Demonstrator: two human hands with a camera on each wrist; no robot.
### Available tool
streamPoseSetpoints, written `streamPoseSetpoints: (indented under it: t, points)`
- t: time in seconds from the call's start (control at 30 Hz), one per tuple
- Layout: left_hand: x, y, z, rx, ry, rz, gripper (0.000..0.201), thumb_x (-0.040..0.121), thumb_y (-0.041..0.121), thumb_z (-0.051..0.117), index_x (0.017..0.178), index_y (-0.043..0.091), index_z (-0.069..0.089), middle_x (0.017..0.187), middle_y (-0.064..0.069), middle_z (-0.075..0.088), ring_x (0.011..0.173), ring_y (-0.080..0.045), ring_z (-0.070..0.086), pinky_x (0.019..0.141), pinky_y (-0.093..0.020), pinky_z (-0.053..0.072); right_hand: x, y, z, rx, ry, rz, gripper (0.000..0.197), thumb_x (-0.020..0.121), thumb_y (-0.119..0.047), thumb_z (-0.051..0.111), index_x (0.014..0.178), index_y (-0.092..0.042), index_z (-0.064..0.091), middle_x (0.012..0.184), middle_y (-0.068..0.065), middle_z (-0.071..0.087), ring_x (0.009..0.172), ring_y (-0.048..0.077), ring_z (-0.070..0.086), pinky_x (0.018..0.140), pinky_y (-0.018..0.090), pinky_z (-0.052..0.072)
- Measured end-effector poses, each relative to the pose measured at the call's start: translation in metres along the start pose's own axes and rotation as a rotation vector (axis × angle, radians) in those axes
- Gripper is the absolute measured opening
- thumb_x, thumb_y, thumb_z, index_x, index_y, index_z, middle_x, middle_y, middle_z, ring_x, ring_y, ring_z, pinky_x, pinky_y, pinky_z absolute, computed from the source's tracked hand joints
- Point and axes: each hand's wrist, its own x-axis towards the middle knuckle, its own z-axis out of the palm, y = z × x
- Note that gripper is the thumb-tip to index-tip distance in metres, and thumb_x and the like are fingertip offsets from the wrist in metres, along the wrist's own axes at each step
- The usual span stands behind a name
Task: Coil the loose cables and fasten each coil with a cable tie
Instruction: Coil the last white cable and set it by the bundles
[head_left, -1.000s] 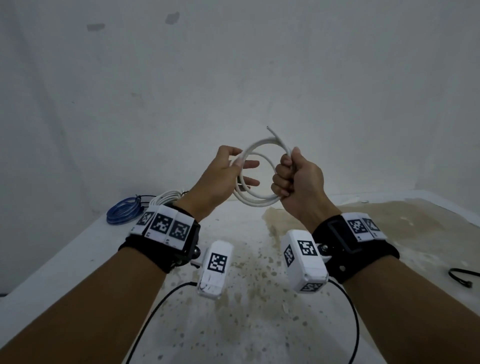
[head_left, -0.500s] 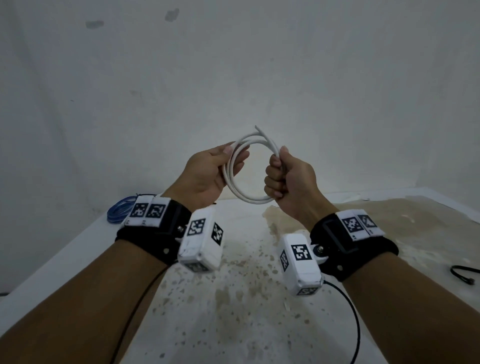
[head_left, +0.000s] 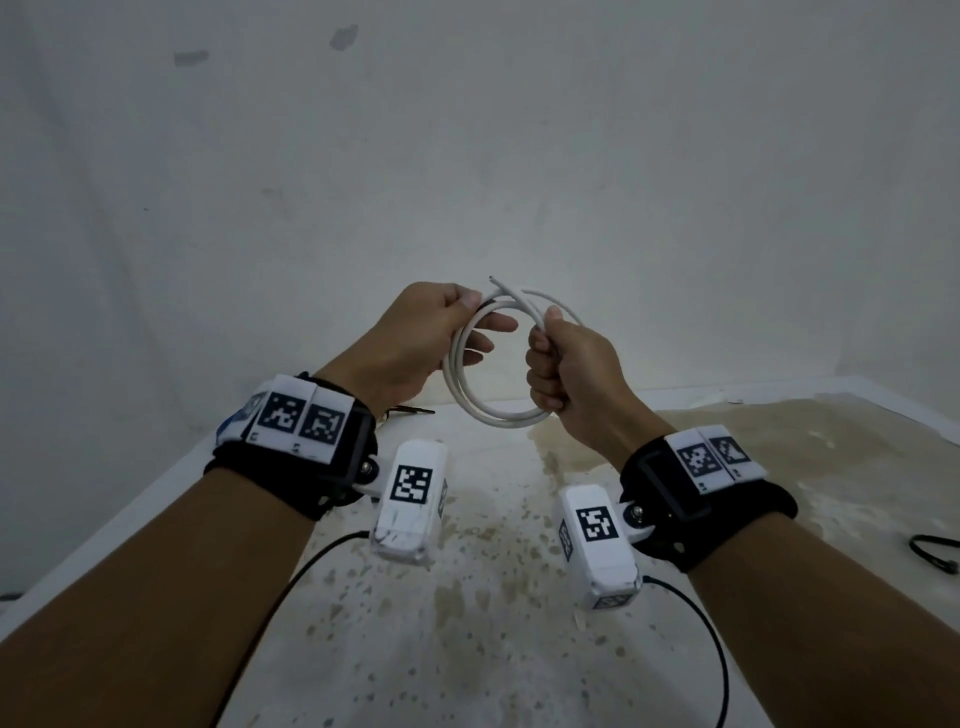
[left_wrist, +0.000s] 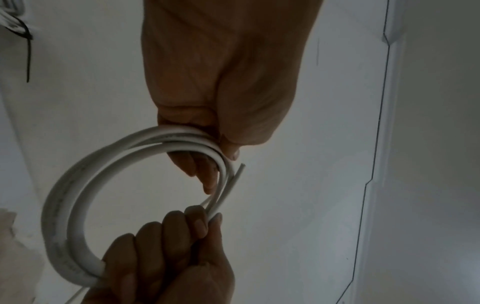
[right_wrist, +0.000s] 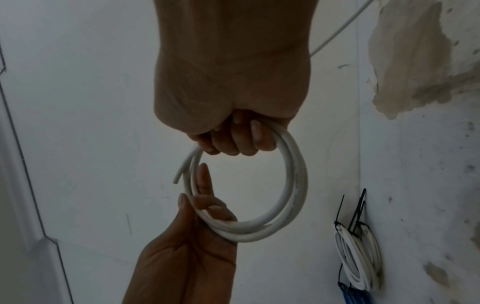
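Observation:
A white cable coil (head_left: 488, 413) of a few loops hangs in the air above the stained table (head_left: 467, 623), held between both hands. My left hand (head_left: 426, 338) pinches the coil's upper left, thumb on top and fingers through the loop. My right hand (head_left: 566, 369) is a fist round the coil's right side. A loose cable end (head_left: 501, 287) sticks up between the hands. The left wrist view shows the coil (left_wrist: 72, 195) between the left hand (left_wrist: 221, 102) and the right hand (left_wrist: 168, 257). In the right wrist view the right hand (right_wrist: 233, 92) grips the coil (right_wrist: 296, 185).
A black cable tie (head_left: 935, 553) lies at the table's right edge. Tied white coils (right_wrist: 355, 257) with black ties and a blue coil (right_wrist: 350, 294) lie at the table's back left, near the wall. The wall stands close behind the table.
My left hand had its fingers spread inside the loop; now its thumb and fingers pinch the coil's top left. The left wrist has turned and hides the blue coil.

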Motion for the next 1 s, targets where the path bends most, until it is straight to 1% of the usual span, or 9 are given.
streamPoseSetpoints:
  t: [0.23, 0.37, 0.5, 0.6, 0.7, 0.77, 0.83, 0.9, 1.0]
  points:
    - [0.001, 0.002, 0.002, 0.177, 0.010, 0.116, 0.029, 0.104, 0.016, 0.039, 0.110, 0.007, 0.066, 0.097, -0.005, 0.075, 0.055, -0.011, 0.056, 0.053, -0.023, 0.049, -0.003, -0.002, 0.002, -0.074, -0.005, -0.020, 0.045, 0.106, -0.037, 0.035, 0.066, -0.019, 0.043, 0.051, -0.006, 0.029, 0.043, 0.011, 0.020, 0.041, 0.024, 0.019]
    - [0.003, -0.001, 0.009, 0.254, 0.099, 0.180, 0.036, 0.100, 0.036, 0.050, 0.092, 0.006, 0.068, 0.069, 0.000, 0.065, 0.046, -0.009, 0.043, 0.047, -0.023, 0.038, -0.005, 0.000, 0.008, -0.161, -0.029, -0.063, 0.044, 0.106, -0.038, 0.036, 0.067, -0.018, 0.044, 0.053, -0.004, 0.031, 0.043, 0.011, 0.022, 0.042, 0.024, 0.020]
    - [0.007, -0.008, 0.009, 0.250, 0.223, 0.202, 0.031, 0.097, 0.035, 0.055, 0.086, 0.010, 0.070, 0.056, 0.006, 0.047, 0.045, -0.005, 0.037, 0.047, -0.021, 0.033, -0.008, -0.007, 0.014, -0.327, -0.018, -0.106, 0.047, 0.105, -0.039, 0.036, 0.071, -0.012, 0.054, 0.052, -0.004, 0.042, 0.043, 0.012, 0.037, 0.047, 0.025, 0.034]
    - [0.008, -0.009, 0.003, 0.245, 0.246, 0.206, 0.031, 0.097, 0.033, 0.055, 0.086, 0.008, 0.071, 0.054, 0.006, 0.046, 0.043, -0.003, 0.037, 0.047, -0.020, 0.032, -0.011, -0.019, 0.011, -0.862, 0.215, -0.303, 0.051, 0.103, -0.043, 0.038, 0.074, -0.011, 0.065, 0.064, -0.003, 0.064, 0.060, 0.017, 0.060, 0.061, 0.030, 0.043]
    - [0.006, -0.008, -0.001, 0.314, 0.218, 0.256, 0.031, 0.097, 0.031, 0.056, 0.085, 0.007, 0.071, 0.054, 0.006, 0.047, 0.046, -0.001, 0.039, 0.047, -0.014, 0.032, 0.000, -0.035, 0.003, -1.142, 0.533, -0.599, 0.029, 0.099, -0.039, 0.046, 0.093, -0.017, 0.063, 0.099, 0.003, 0.065, 0.096, 0.024, 0.058, 0.078, 0.035, 0.042]
    - [0.005, -0.006, 0.000, 0.331, 0.187, 0.278, 0.031, 0.097, 0.031, 0.056, 0.084, 0.008, 0.071, 0.054, 0.007, 0.047, 0.047, -0.002, 0.040, 0.048, -0.013, 0.032, 0.012, -0.048, 0.000, -1.150, 0.309, -0.594, 0.024, 0.100, -0.033, 0.047, 0.105, -0.020, 0.066, 0.115, 0.004, 0.063, 0.107, 0.021, 0.056, 0.090, 0.037, 0.043]
    - [0.007, -0.005, 0.000, 0.291, 0.201, 0.267, 0.029, 0.098, 0.030, 0.055, 0.084, 0.010, 0.071, 0.054, 0.006, 0.046, 0.045, -0.001, 0.038, 0.046, -0.013, 0.031, 0.017, -0.056, -0.002, -1.124, 0.009, -0.461, 0.026, 0.101, -0.029, 0.050, 0.095, -0.019, 0.073, 0.096, 0.000, 0.073, 0.087, 0.013, 0.068, 0.082, 0.031, 0.050]
    - [0.008, -0.004, -0.003, 0.231, 0.236, 0.246, 0.029, 0.098, 0.031, 0.055, 0.081, 0.013, 0.070, 0.054, 0.005, 0.045, 0.043, -0.002, 0.036, 0.044, -0.015, 0.030, 0.015, -0.063, -0.007, -1.022, -0.099, -0.419, 0.024, 0.096, -0.027, 0.061, 0.085, -0.014, 0.076, 0.077, 0.000, 0.075, 0.068, 0.011, 0.072, 0.069, 0.026, 0.055]
    - [0.008, -0.003, -0.006, 0.157, 0.263, 0.239, 0.034, 0.098, 0.031, 0.055, 0.084, 0.003, 0.067, 0.056, 0.003, 0.043, 0.043, -0.004, 0.033, 0.044, -0.019, 0.027, 0.010, -0.065, -0.014, -0.749, -0.168, -0.353, 0.021, 0.088, -0.023, 0.072, 0.082, -0.003, 0.075, 0.072, 0.011, 0.072, 0.066, 0.021, 0.072, 0.064, 0.032, 0.060]
